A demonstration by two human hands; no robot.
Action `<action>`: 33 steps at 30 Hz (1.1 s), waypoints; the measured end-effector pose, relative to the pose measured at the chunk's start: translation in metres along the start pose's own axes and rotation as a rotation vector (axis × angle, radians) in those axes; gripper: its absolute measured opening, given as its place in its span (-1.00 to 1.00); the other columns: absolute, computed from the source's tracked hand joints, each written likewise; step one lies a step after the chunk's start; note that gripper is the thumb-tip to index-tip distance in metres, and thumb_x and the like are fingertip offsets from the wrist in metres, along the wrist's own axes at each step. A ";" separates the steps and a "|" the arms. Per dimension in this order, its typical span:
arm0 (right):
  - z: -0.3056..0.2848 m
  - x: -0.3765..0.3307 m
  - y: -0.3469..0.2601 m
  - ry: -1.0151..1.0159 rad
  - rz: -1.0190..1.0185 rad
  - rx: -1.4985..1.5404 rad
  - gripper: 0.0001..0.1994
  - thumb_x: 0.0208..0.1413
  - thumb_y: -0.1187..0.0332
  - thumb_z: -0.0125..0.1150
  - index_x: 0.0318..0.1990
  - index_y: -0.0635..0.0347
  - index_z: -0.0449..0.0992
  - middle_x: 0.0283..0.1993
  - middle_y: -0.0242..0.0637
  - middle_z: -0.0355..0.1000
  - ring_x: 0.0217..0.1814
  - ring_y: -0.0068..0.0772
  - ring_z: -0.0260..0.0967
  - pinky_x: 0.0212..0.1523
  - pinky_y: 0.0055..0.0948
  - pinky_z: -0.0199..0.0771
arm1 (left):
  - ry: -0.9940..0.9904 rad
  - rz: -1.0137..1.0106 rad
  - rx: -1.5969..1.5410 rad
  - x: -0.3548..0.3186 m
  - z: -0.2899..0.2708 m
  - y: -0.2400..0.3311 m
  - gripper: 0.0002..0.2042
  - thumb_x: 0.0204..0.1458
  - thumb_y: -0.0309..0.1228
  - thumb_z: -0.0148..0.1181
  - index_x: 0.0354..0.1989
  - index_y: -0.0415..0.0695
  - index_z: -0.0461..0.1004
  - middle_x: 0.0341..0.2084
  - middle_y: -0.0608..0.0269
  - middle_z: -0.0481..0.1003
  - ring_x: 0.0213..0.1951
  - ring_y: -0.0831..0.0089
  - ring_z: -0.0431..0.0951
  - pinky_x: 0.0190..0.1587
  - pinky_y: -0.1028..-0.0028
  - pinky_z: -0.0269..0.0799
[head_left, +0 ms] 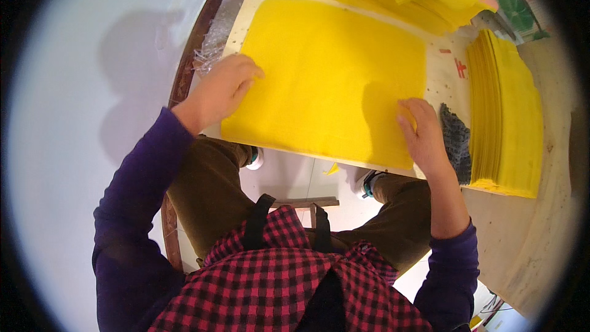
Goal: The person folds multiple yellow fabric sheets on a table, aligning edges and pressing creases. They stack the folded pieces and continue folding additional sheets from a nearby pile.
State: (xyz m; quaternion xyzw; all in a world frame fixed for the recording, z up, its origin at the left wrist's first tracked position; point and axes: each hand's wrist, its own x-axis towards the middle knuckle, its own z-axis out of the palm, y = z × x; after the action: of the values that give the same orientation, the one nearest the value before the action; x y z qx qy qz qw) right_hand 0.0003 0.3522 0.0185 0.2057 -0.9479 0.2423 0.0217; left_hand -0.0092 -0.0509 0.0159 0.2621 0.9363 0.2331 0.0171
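Lying flat on the pale table (pixel 452 89): smooth, nearly rectangular yellow sheet (pixel 326 80), cloth-like. At left edge, left hand (pixel 224 86) with fingers loosely curled, cannot tell if gripping. At right edge, right hand (pixel 423 132), thumb and fingers parted. Farther right, thick, layered yellow stack (pixel 516 117).

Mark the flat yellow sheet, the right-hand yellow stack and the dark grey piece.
Flat yellow sheet (pixel 326 80), head view: middle of its upper surface.
Yellow stack (pixel 515 117), head view: its smooth face.
Dark grey piece (pixel 456 144), head view: its middle.
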 end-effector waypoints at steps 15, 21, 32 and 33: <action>0.003 -0.005 0.001 -0.079 0.070 0.002 -0.72 0.08 0.51 0.11 -0.03 0.33 0.42 0.07 0.02 0.32 0.18 0.05 0.22 0.22 -0.25 0.20 | 0.010 0.039 0.011 -0.003 0.005 0.002 -0.81 0.04 -0.58 0.02 -0.16 -0.23 0.42 -0.19 0.02 0.42 -0.06 0.02 0.38 0.06 0.23 0.30; 0.005 0.021 0.006 0.056 0.045 0.018 -0.68 0.02 0.52 0.17 -0.02 0.35 0.42 0.04 0.06 0.34 0.15 0.10 0.24 0.19 -0.20 0.24 | 0.011 -0.004 0.059 0.016 -0.005 -0.012 -0.81 0.08 -0.61 -0.01 -0.13 -0.22 0.40 -0.13 0.01 0.38 0.02 0.06 0.35 0.12 0.29 0.25; 0.006 0.021 0.006 0.002 0.039 0.013 -0.69 0.06 0.51 0.13 -0.01 0.35 0.41 0.05 0.04 0.33 0.16 0.09 0.22 0.21 -0.20 0.21 | 0.013 -0.009 0.039 0.008 -0.005 -0.017 -0.79 0.07 -0.63 -0.03 -0.13 -0.20 0.42 -0.13 0.03 0.40 0.00 0.10 0.36 0.09 0.28 0.27; 0.005 0.019 0.005 0.018 0.039 0.024 -0.69 0.06 0.51 0.13 0.00 0.35 0.40 0.05 0.04 0.33 0.15 0.09 0.22 0.21 -0.20 0.21 | -0.001 -0.005 0.064 0.003 -0.006 -0.017 -0.79 0.07 -0.63 -0.03 -0.13 -0.21 0.42 -0.14 0.03 0.40 0.00 0.10 0.36 0.09 0.28 0.27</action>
State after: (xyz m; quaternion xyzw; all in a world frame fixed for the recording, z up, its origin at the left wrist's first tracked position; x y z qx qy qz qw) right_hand -0.0192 0.3466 0.0147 0.1853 -0.9485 0.2558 0.0233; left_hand -0.0215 -0.0651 0.0141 0.2602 0.9440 0.2026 0.0095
